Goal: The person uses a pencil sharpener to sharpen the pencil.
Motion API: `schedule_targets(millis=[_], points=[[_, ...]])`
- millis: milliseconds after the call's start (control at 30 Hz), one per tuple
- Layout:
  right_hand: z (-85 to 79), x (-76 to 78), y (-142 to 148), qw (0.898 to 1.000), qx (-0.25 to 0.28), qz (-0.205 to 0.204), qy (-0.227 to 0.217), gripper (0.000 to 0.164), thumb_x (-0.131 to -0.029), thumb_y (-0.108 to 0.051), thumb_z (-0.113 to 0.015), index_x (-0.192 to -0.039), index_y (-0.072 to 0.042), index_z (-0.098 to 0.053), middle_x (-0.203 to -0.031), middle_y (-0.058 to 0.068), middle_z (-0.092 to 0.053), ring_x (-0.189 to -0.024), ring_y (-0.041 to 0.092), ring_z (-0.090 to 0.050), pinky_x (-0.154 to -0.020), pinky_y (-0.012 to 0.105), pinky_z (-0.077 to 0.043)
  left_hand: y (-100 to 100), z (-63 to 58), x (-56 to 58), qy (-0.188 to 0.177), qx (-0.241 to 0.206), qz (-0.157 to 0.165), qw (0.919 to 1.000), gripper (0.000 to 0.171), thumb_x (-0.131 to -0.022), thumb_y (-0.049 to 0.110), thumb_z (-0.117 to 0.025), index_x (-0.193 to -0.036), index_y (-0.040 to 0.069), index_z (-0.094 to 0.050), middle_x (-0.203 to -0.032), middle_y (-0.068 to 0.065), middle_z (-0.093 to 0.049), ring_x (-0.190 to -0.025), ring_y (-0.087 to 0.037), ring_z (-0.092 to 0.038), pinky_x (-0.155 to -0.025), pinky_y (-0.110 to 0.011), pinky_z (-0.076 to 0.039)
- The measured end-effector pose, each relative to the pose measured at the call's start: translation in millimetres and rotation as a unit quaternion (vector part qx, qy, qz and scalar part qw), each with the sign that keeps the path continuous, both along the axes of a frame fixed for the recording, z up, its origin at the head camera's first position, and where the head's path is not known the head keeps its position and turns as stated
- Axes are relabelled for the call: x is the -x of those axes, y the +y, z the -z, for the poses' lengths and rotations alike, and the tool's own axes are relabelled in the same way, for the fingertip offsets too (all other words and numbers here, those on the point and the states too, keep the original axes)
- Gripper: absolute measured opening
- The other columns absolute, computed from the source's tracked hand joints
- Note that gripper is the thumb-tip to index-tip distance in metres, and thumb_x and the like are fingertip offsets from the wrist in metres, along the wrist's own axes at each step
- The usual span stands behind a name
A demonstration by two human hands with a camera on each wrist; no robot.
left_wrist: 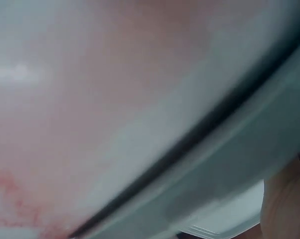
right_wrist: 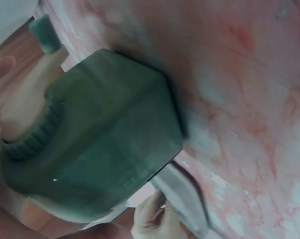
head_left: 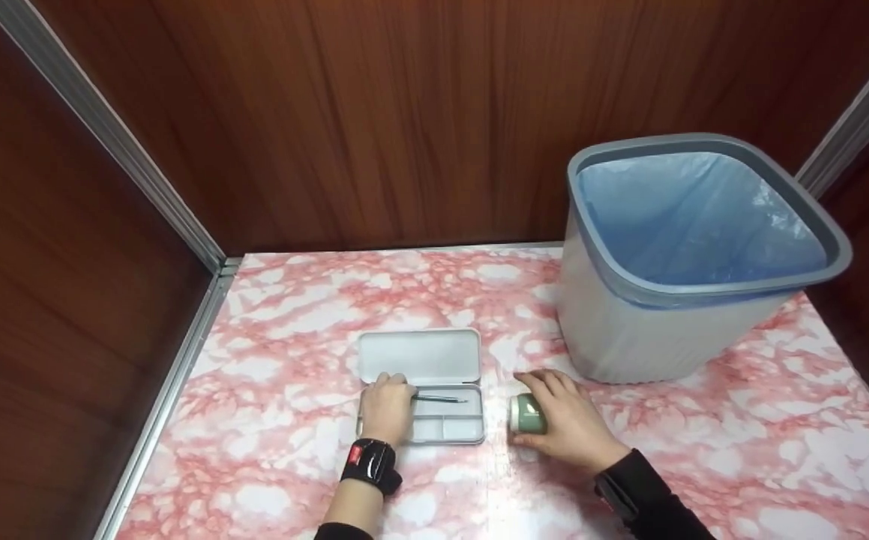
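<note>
A pale grey pencil case [head_left: 419, 354] lies with its lid hinged back and its divided tray facing up. My left hand [head_left: 389, 409] is over the left part of that tray, its curled fingers at one end of a dark pencil [head_left: 440, 398]. The pencil points right across the upper compartment. To the right of the case, my right hand [head_left: 569, 424] grips a small green and white boxy object [head_left: 528, 414]. Close up in the right wrist view, this green object [right_wrist: 110, 134] has a faceted body and a ribbed curved edge; its kind is unclear. The left wrist view is mostly blurred.
A tall, pale waste bin [head_left: 629, 341] with a grey rim and blue liner stands at the back right. Dark wood-look panels [head_left: 374, 127] enclose the red and white marbled table [head_left: 277, 442] at the back and sides.
</note>
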State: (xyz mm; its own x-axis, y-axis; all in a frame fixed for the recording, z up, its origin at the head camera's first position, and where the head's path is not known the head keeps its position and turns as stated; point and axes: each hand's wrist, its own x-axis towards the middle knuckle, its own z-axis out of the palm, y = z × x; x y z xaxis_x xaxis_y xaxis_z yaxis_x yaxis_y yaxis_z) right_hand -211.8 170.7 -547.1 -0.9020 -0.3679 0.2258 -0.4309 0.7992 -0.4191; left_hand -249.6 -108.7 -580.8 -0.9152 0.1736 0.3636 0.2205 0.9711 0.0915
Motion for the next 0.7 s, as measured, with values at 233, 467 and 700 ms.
schedule_targets(millis=[233,467,700], points=[[-4.7,-6.3,10.8,0.999,-0.004,0.023,-0.04,0.073,-0.058,-0.035,-0.082,-0.12,-0.012,-0.052,-0.11,0.008,-0.059,-0.093,0.024,-0.059,-0.079,0.044,-0.047,37.2,-19.1,-15.8,-0.009,-0.086,0.103,0.9909,0.025,-0.065,0.017,-0.075,-0.089,0.013,-0.071,-0.086,0.001,-0.065,-0.079,-0.018,-0.055,-0.071,-0.031,-0.046],[-9.5,-16.7,24.0,0.998,0.031,0.031,-0.049,0.069,-0.054,-0.03,-0.085,-0.114,-0.012,-0.055,-0.103,0.004,-0.06,-0.086,0.02,-0.059,-0.072,0.041,-0.048,95.8,-34.6,-35.6,-0.152,-0.086,0.158,0.9718,0.072,-0.062,0.046,-0.077,-0.121,0.011,-0.056,-0.117,-0.003,-0.059,-0.106,-0.02,-0.051,-0.094,-0.036,-0.042],[-22.3,-30.5,37.6,0.994,0.091,0.036,-0.046,0.07,-0.055,-0.029,-0.085,-0.116,-0.011,-0.055,-0.108,0.005,-0.061,-0.094,0.021,-0.059,-0.078,0.043,-0.047,128.9,-33.8,-42.0,-0.165,-0.108,0.2,0.9597,0.069,-0.055,0.046,-0.081,-0.113,0.017,-0.059,-0.104,0.004,-0.065,-0.091,-0.011,-0.054,-0.084,-0.024,-0.043]])
